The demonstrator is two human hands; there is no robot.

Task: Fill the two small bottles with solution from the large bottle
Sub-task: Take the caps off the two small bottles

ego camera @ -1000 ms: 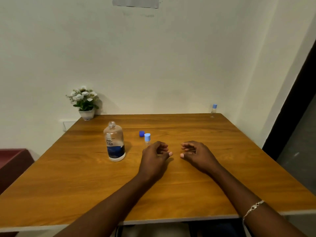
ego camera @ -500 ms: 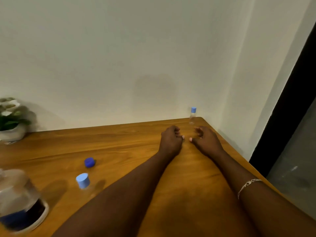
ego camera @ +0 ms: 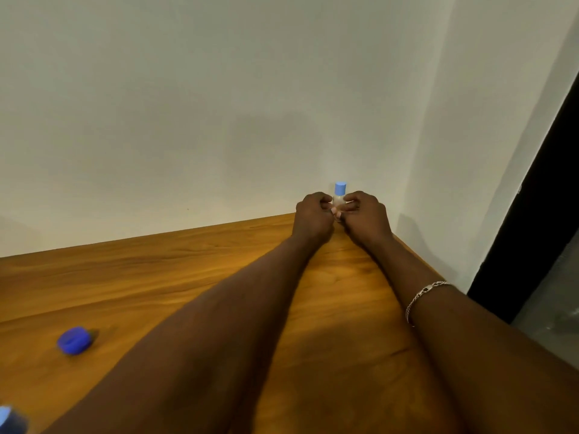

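Note:
A small clear bottle [ego camera: 338, 200] with a light blue cap stands upright at the table's far right corner, close to the wall. My left hand [ego camera: 313, 216] and my right hand [ego camera: 366, 214] reach out to it and close on its body from both sides, fingertips meeting in front of it. Only its cap and a strip of its body show between the fingers. The light blue cap of the second small bottle [ego camera: 7, 418] peeks in, blurred, at the bottom left corner. The large bottle is out of view.
A loose dark blue cap [ego camera: 74, 340] lies on the wooden table [ego camera: 156, 277] at the left. The white wall runs right behind the table. The table's right edge drops off beside a dark door frame [ego camera: 532, 198]. A silver bracelet [ego camera: 421, 297] is on my right wrist.
Both arms have stretched from mid-table to the far right corner and closed on the small bottle. My view has swung right and closer; the large bottle and plant have left the frame.

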